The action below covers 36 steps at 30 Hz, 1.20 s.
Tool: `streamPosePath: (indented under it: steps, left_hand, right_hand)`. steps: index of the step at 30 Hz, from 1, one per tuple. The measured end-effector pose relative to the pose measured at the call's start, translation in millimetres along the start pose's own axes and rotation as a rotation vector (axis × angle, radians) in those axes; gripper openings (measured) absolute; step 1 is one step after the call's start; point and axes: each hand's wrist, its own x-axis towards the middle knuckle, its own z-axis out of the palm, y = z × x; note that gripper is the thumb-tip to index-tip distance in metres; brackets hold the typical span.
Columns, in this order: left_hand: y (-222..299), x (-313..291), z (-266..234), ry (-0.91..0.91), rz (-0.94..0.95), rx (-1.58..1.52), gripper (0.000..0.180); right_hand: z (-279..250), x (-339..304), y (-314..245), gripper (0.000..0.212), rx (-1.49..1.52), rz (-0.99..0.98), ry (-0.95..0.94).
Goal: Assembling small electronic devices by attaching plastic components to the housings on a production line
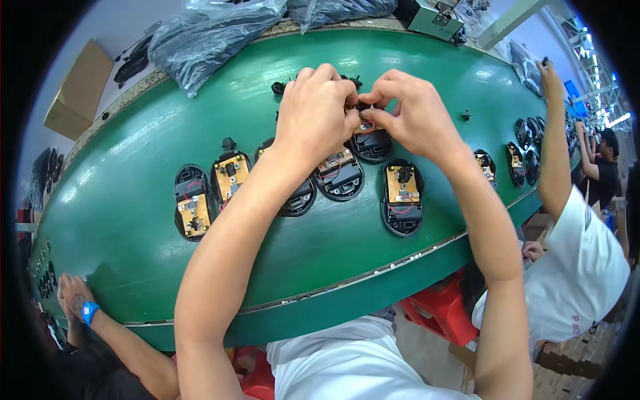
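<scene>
Both forearms are reaching up from the lower edge, converging toward the middle. The left hand (pixel 319 110) and right hand (pixel 408 110) are meeting fingertip to fingertip, fingers curled and pinching, knuckles facing up.

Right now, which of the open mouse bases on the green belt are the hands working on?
The one farthest up the belt, the mouse base under the fingertips of the left hand and right hand. The other bases lie untouched in a row nearer the person.
</scene>
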Motion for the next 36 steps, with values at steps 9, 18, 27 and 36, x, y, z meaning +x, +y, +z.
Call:
streamPosePath:
  steps: [9,18,27,36]
  left_hand:
    - [-8.7,-1.8,10.8,0.053,0.072,-0.026,0.012]
    - [-3.0,-1.3,12.5,0.041,0.065,-0.031,0.014]
    - [-0.2,1.3,14.2,0.045,0.071,-0.02,0.015]
    - [-0.2,2.0,19.0,0.058,0.072,-0.037,0.014]
  right_hand:
    - [-3.8,0.6,5.9,0.033,0.101,-0.078,-0.105]
    - [-6.3,-12.3,9.4,0.02,0.357,0.2,0.223]
    - [6.2,-9.5,15.5,0.021,0.22,0.087,0.02]
    - [14.2,-16.7,23.8,0.025,0.269,0.142,0.077]
